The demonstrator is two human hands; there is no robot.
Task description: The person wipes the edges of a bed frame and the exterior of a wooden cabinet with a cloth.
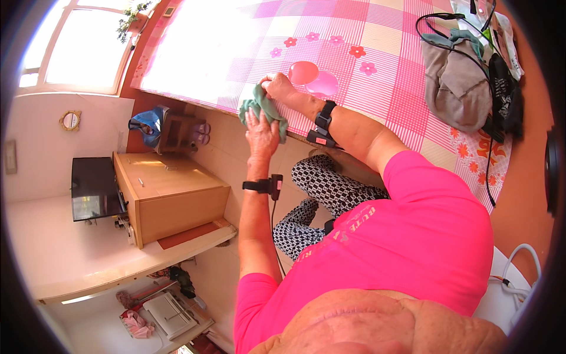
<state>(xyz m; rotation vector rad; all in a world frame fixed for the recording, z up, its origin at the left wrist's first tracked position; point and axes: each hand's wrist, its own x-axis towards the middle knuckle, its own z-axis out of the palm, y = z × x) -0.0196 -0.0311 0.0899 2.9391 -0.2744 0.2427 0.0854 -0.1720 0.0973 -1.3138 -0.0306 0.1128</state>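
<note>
A crumpled green cloth (264,108) is between my two hands at the near edge of a table with a pink checked cover (376,88). My right hand (277,87) is closed on the cloth's upper end, above the cover. My left hand (260,135) grips its lower part, the fingers laid over the folds and the palm partly hiding it. Part of the cloth overhangs the table edge. Both wrists wear black straps with small devices.
A grey cloth bag (457,84), black cables and a black patterned item (506,95) lie at the table's right end. A wooden cabinet (181,208), a television (97,188) and a small stand with a blue bag (148,126) are at left.
</note>
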